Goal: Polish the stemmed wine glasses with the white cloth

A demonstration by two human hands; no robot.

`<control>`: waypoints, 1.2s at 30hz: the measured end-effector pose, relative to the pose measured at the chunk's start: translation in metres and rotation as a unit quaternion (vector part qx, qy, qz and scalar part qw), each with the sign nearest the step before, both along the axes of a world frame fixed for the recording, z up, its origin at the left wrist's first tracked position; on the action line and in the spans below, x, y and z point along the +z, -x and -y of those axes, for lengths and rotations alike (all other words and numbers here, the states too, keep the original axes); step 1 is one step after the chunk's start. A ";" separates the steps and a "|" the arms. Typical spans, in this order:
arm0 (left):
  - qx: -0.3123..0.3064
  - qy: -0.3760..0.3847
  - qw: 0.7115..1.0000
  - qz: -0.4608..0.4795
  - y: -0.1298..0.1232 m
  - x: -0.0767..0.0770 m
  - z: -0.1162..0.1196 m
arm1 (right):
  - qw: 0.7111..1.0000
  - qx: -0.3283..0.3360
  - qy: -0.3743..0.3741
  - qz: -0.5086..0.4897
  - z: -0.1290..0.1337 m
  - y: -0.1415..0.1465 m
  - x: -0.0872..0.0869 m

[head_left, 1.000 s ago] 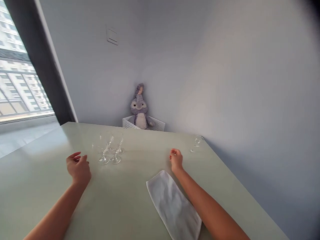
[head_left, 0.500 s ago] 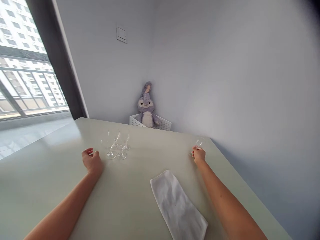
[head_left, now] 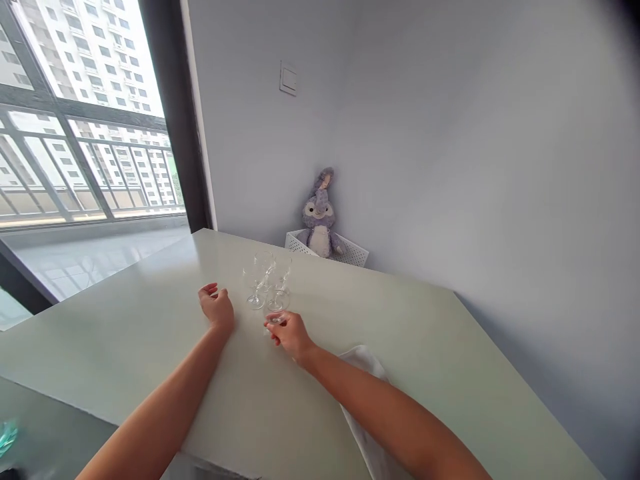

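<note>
Table [head_left: 430, 340]: right hand [head_left: 294, 335] moved glass [head_left: 275, 319] near other glasses [head_left: 255, 301].

Lit by daylight from the window [head_left: 67, 127] at left, burnt nearly to white around the buildings [head_left: 107, 60] outside and spread as a pale sheen across the far left of the table [head_left: 425, 347]. Dulled to bluish grey on the wall [head_left: 475, 167] at right, shaded darker low along the table's right edge, and black in the upper right corner. Stretched toward the borders, smeared slightly in fine detail, and faint in the clear glasses [head_left: 255, 301].
</note>
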State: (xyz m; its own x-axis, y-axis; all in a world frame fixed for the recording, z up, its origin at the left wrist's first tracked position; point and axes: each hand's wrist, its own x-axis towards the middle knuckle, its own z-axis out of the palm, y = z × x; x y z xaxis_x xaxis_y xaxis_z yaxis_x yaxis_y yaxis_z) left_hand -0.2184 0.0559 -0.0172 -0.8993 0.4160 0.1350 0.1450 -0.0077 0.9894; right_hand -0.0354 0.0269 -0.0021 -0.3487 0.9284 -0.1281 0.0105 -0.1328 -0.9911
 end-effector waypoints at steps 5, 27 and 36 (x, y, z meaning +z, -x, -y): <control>0.009 -0.019 1.000 0.019 0.003 0.004 0.001 | 1.000 -0.003 0.000 0.007 -0.007 0.042 -0.004; -0.039 -0.108 0.987 0.115 0.003 0.030 0.010 | 0.804 0.127 -0.371 0.448 0.113 -0.222 0.028; -0.007 -0.095 0.988 0.122 0.000 0.031 0.010 | 0.784 0.210 -0.318 0.490 0.085 -0.198 -0.001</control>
State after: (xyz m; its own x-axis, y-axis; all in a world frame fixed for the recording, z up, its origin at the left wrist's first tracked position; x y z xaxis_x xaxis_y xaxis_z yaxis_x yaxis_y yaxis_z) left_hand -0.2185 0.0461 0.0141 -0.9090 0.4167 -0.0082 -0.0989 -0.1967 0.9755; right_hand 0.1628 -0.0585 -0.0030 -0.6649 0.7423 -0.0837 0.7182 0.6044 -0.3447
